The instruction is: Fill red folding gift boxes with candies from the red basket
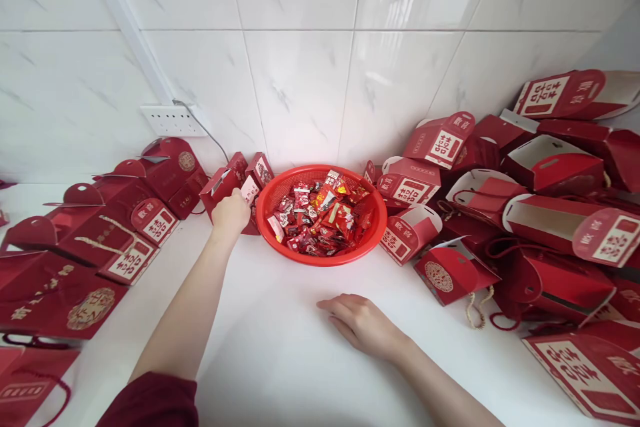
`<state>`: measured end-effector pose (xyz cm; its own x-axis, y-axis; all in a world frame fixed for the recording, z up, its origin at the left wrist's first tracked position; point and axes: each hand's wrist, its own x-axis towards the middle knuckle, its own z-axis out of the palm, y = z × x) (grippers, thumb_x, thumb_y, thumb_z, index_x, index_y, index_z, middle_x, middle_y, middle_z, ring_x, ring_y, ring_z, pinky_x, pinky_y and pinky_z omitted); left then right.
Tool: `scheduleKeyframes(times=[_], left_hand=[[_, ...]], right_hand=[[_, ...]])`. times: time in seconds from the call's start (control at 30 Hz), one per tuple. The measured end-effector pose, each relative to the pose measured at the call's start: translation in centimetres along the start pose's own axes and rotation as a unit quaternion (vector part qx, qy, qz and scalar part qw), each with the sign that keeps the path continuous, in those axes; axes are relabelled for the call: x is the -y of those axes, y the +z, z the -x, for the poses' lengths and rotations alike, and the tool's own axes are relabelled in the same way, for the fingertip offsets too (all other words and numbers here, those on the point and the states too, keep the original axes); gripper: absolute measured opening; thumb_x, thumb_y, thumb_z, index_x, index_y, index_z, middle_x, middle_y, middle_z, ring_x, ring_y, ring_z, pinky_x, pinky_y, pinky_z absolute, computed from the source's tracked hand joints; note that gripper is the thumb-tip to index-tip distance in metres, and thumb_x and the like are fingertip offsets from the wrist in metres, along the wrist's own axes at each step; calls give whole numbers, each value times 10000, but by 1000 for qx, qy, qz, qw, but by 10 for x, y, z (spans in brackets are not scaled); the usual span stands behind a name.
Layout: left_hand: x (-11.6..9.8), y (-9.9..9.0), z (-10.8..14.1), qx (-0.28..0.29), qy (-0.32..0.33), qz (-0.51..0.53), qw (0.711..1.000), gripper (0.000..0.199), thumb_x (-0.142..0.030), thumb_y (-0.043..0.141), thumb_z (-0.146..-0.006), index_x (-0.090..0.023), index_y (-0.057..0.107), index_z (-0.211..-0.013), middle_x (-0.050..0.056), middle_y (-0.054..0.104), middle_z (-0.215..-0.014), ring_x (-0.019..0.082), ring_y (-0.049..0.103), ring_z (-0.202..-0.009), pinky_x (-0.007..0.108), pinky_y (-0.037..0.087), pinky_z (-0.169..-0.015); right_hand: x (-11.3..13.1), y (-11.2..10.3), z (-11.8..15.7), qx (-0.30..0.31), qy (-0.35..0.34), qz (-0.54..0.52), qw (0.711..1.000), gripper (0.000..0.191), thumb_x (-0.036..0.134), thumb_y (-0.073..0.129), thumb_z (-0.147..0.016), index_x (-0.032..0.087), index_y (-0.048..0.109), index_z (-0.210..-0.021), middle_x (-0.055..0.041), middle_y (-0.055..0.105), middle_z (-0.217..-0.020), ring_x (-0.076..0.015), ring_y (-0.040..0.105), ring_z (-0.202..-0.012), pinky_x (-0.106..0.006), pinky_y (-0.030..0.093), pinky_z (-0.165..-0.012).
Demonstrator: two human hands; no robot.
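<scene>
While the left hand (231, 217) reaches forward to the small red boxes (238, 167) grouped against the wall, its fingers bend away from the camera, so I cannot tell whether they pinch one of them or only touch it; a pale pink panel (249, 190) shows just beyond the knuckles. The right hand (367, 327) is palm down in front of the basket, its fingers loosely extended and slightly parted, though whether it rests on the white table (280, 320) or hovers just above it is unclear. Right beside the small boxes is a round red plastic basket (325, 259), and small wrapped packets (320, 217), mostly red with some pink and yellow, lie heaped inside it. Along the left edge, a row of dark red cartons (95, 233) runs from near the wall towards the person, some with gold emblems and some with cord handles. To the right of the basket, a larger pile of red cartons (555, 280) lies in disorder, several tipped over, many bearing white labels with red characters. Behind everything rises a wall (300, 93) of pale, veined tiles, with a white socket strip (173, 120) at the left and a thin grey cable (210, 131) trailing down from it.
</scene>
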<state>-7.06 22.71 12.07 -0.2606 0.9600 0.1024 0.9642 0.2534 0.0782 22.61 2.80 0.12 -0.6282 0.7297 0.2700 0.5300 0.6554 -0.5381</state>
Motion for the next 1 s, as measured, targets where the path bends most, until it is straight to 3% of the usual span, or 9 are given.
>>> scheduleKeyframes(times=[0.27,0.4,0.5,0.6,0.67,0.73,0.83,0.93,1.0], left_hand=[[-11,4,-13,-5,-2,37,999,450,-425,367,-979,-73,456,-1245,307,664,-1151,425,664,-1062,460,506,-807],[-11,-3,-13,-1,5,30,1000,502,-475,357,-970,-73,471,-1248,321,656,-1148,473,649,-1071,522,503,-810],[-12,-12,-8,-11,14,19,1000,518,-479,328,-974,-71,496,-1245,324,648,-1154,488,632,-1090,562,492,-830],[-16,-26,6,-51,26,14,998,579,-523,315,-971,-77,471,-1306,321,596,-1253,480,585,-1161,582,483,-862],[-19,-37,22,-102,46,14,994,583,-527,348,-963,-82,480,-1316,309,567,-1299,475,545,-1205,577,483,-878],[-22,-49,43,-158,95,29,982,522,-490,402,-956,-103,529,-1283,268,598,-1273,444,540,-1213,535,494,-888],[-20,-67,80,-176,262,133,939,355,-409,427,-980,-194,628,-1178,112,706,-1135,280,651,-1070,378,517,-890],[-11,-83,116,-142,472,250,833,189,-300,547,-943,-204,700,-999,41,755,-970,182,697,-878,287,545,-818],[-2,-94,137,-172,542,278,774,114,-165,616,-886,-206,701,-950,23,760,-895,167,696,-814,288,554,-786]], right_hand=[[-3,-6,-4,-1,-13,22,1000,317,207,451,-997,221,573,-1288,-83,721,-1154,-221,689,-1035,-381,550,-910],[-9,-39,-4,-116,7,52,992,266,267,479,-1004,221,597,-1238,-116,693,-1204,-239,652,-1110,-414,522,-952],[-17,-76,-2,-241,92,80,963,218,281,459,-1009,211,637,-1113,-112,704,-1053,-232,671,-951,-376,539,-841],[-23,-112,0,-330,218,126,910,217,343,466,-994,207,633,-1015,-77,674,-954,-191,648,-782,-298,512,-679],[-26,-131,0,-330,281,181,883,242,402,501,-965,213,622,-1057,-82,666,-1030,-213,650,-860,-293,487,-651],[-30,-144,-4,-290,354,228,859,370,471,546,-924,220,587,-1193,-107,638,-1182,-261,643,-993,-311,481,-669],[-43,-154,-12,-169,474,240,830,475,489,613,-869,218,590,-1259,-132,625,-1243,-305,648,-1030,-352,483,-725],[-54,-162,-19,-95,520,227,818,308,397,601,-881,200,693,-1099,-138,690,-1079,-314,662,-997,-370,473,-755],[-54,-170,-19,-113,522,233,813,308,387,543,-918,192,701,-1097,-149,701,-1037,-313,660,-986,-374,466,-758]])
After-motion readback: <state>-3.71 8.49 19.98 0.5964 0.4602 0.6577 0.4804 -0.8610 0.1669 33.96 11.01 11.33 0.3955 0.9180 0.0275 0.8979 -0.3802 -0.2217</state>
